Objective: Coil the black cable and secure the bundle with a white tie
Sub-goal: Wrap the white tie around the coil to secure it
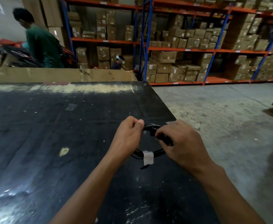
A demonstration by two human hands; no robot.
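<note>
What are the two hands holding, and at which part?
Both hold the coiled black cable: left hand on its left side, right hand on its right side. The white tie at the near side is untouched.

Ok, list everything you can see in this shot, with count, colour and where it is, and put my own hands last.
Cable: one, black, coiled into a loop, held between both hands above the table's right side.
Tie: one, white, wrapped around the near side of the coil.
Table: one, black and scuffed, fills the lower left.
Cardboard sheet: one, brown, along the table's far edge.
Shelving racks: blue uprights, orange beams, across the back wall.
Cardboard boxes: many, brown, on the racks.
Person in green top: one, far left.
Another person: one, low by the racks, mostly hidden.
Floor: grey concrete, right.
Left hand: grips the coil's left side.
Right hand: grips the coil's right side.
</note>
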